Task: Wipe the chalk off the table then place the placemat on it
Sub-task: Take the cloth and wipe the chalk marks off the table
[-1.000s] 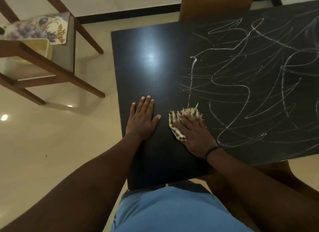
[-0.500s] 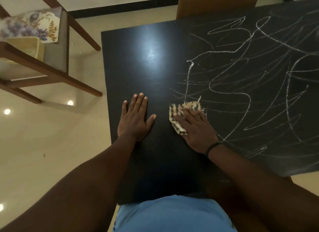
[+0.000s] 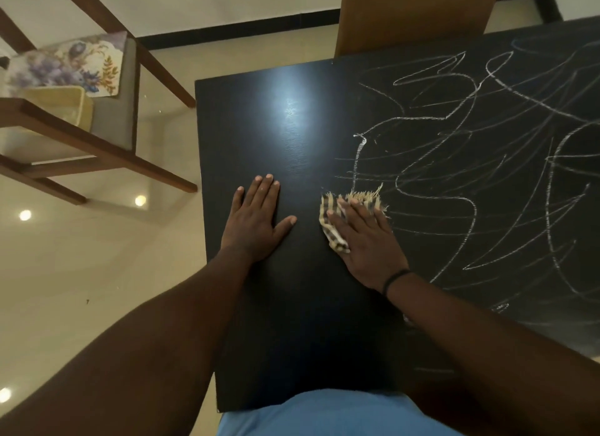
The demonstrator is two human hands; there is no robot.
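Observation:
A black table point(image 3: 292, 322) fills the middle and right of the view. White chalk scribbles point(image 3: 470, 176) cover its right part; the left part is bare and shiny. My right hand point(image 3: 367, 241) lies flat with straight fingers on a small striped, fringed cloth point(image 3: 354, 200), pressing it onto the table at the left edge of the scribbles. My left hand point(image 3: 256, 221) rests flat on the bare table to the left of the cloth, fingers straight. A floral placemat point(image 3: 65, 64) lies on a chair seat at the upper left.
A wooden chair point(image 3: 107, 137) stands left of the table with a yellowish container point(image 3: 61, 106) on its seat beside the placemat. A brown chair back point(image 3: 412, 17) rises behind the table's far edge. Glossy tiled floor point(image 3: 97, 257) lies to the left.
My right hand with the cloth has slid slightly away from me, toward the chalk lines. My left hand stays flat in place. The view has shifted a little.

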